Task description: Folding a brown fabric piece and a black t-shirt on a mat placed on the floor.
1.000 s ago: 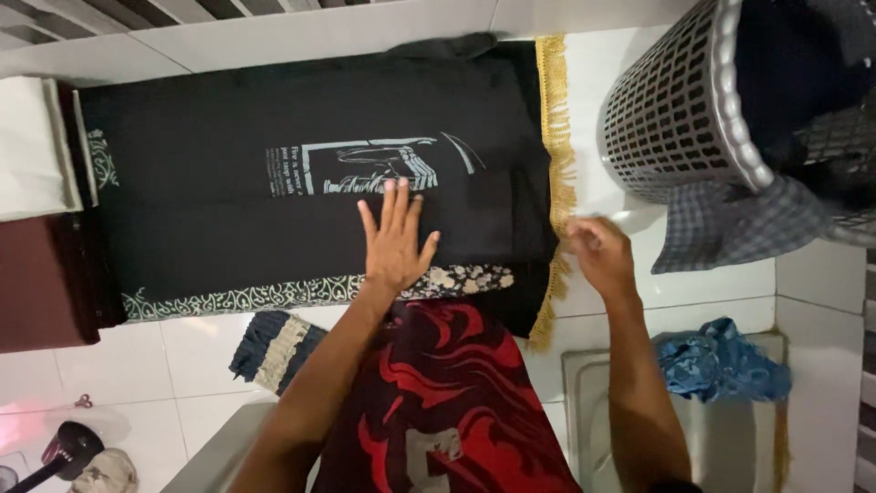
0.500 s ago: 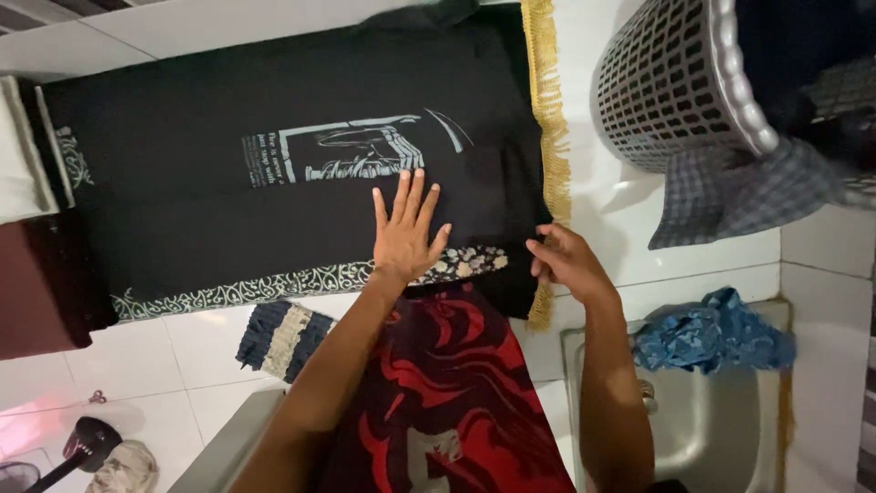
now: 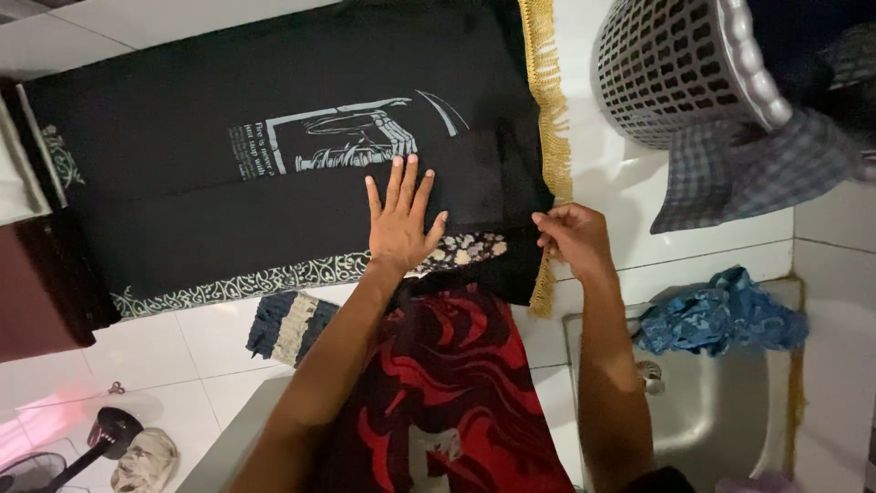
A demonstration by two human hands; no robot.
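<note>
A black T-shirt with a pale printed design lies spread flat on a black mat with a gold fringe along its right edge. My left hand presses flat on the shirt, fingers spread, just below the print. My right hand pinches the shirt's lower right edge beside the fringe. A patterned pale border runs along the mat's near edge.
A grey perforated laundry basket stands at the upper right with a checked cloth hanging from it. A crumpled blue cloth lies on a metal basin. A striped dark cloth lies on white tiles. A red-and-black garment covers my lap.
My right hand moved left from the fringe onto the shirt's lower right edge and took hold of it. My left hand stayed pressed on the shirt. The view shifted slightly.
</note>
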